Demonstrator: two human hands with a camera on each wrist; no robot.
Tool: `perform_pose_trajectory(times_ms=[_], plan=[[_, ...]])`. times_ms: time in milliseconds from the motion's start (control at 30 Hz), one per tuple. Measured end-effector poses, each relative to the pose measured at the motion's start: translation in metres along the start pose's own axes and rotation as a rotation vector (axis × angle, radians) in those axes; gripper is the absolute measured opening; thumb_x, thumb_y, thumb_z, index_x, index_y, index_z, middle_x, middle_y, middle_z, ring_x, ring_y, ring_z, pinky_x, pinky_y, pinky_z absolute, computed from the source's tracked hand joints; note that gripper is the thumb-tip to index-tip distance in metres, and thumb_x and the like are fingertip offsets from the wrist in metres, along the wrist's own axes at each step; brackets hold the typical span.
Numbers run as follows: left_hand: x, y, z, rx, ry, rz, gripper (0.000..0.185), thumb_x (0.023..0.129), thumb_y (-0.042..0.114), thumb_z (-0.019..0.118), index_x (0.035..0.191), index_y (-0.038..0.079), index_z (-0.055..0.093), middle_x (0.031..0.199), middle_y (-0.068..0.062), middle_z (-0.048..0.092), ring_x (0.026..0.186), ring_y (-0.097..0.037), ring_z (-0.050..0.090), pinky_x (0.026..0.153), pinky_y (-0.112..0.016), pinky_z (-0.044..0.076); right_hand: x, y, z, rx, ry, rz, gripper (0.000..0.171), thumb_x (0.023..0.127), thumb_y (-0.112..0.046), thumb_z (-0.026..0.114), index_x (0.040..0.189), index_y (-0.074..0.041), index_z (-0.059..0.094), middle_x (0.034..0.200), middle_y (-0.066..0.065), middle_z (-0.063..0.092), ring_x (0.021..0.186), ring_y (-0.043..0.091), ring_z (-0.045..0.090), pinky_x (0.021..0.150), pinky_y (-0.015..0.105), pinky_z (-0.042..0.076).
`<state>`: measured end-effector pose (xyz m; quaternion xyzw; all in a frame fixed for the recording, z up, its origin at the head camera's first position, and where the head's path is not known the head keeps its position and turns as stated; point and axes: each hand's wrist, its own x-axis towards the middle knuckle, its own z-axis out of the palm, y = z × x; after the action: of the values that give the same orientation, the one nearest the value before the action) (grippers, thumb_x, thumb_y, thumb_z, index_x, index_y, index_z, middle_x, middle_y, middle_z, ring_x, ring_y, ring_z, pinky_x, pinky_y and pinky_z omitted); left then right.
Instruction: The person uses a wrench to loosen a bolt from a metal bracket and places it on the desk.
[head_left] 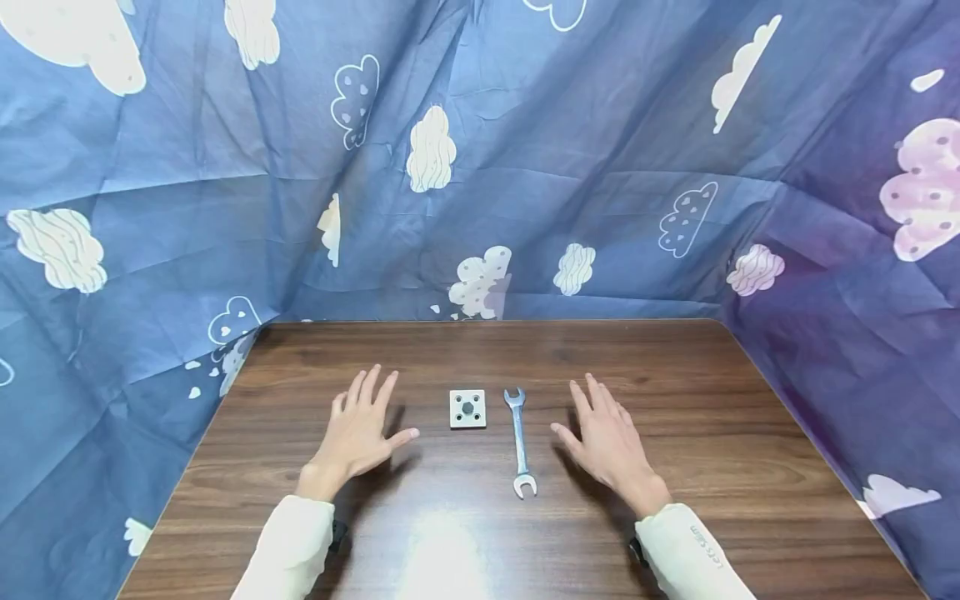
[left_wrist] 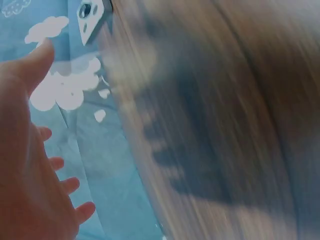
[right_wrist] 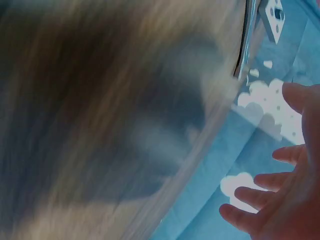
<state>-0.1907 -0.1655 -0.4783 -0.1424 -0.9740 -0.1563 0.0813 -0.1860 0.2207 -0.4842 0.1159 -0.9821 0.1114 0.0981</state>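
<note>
On the wooden table lies a small square metal plate (head_left: 459, 400) with a hole near each corner and a dark hex bolt head (head_left: 468, 408) at its centre. Just right of it is a double open-ended wrench (head_left: 519, 442), lying lengthwise away from me. My left hand (head_left: 362, 429) is spread to the left of the plate, touching neither object. To the wrench's right, my right hand (head_left: 606, 433) is likewise spread and holds nothing. In the left wrist view the plate (left_wrist: 90, 22) shows beyond the thumb; the right wrist view shows the plate (right_wrist: 272, 22) and the wrench (right_wrist: 243, 45) edge-on.
The brown table (head_left: 637, 350) has a glare spot near its front edge. A blue cloth (head_left: 525, 208) printed with white clouds hangs behind the table and along both sides. White sleeves (head_left: 288, 542) cover both forearms.
</note>
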Motion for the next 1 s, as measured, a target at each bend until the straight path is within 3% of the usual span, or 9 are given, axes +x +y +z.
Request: perform_pose_trajectory(times_ms=[133,533,833,1000], plan=[[0.006,0.014,0.006,0.003,-0.008,0.044,0.099,0.081,0.059,0.070,0.156,0.011,0.027,0.160,-0.021,0.023,0.146,-0.043,0.022,0.107,-0.064,0.028,-0.002,-0.013,0.008,0.003,0.000,-0.010,0.081,0.090,-0.053,0.063,0.150,-0.003,0.039,0.156,0.025,0.031,0.139,0.046,0.035,0.104,0.065,0.035],[0.033,0.048,0.029,0.001,-0.122,0.101,0.099,0.079,0.058,0.072,0.155,0.010,0.029,0.159,-0.021,0.027,0.145,-0.041,0.025,0.107,-0.059,0.033,-0.005,-0.049,0.025,-0.023,-0.084,-0.022,0.088,0.084,-0.064,0.064,0.147,-0.007,0.045,0.153,0.023,0.038,0.136,0.042,0.042,0.101,0.059,0.040],[0.045,0.063,0.045,-0.014,-0.189,0.115,0.098,0.078,0.052,0.077,0.154,0.009,0.032,0.158,-0.019,0.030,0.144,-0.040,0.028,0.106,-0.058,0.035,-0.007,-0.062,0.037,-0.043,-0.125,-0.004,0.088,0.082,-0.064,0.066,0.146,-0.007,0.047,0.148,0.020,0.045,0.131,0.039,0.045,0.097,0.057,0.041],[0.047,0.067,0.047,-0.023,-0.209,0.105,0.091,0.081,0.049,0.076,0.152,0.007,0.035,0.156,-0.018,0.033,0.143,-0.039,0.030,0.107,-0.057,0.035,-0.008,-0.066,0.038,-0.072,-0.103,-0.020,0.083,0.082,-0.061,0.068,0.141,-0.005,0.052,0.140,0.018,0.051,0.124,0.037,0.050,0.091,0.054,0.043]])
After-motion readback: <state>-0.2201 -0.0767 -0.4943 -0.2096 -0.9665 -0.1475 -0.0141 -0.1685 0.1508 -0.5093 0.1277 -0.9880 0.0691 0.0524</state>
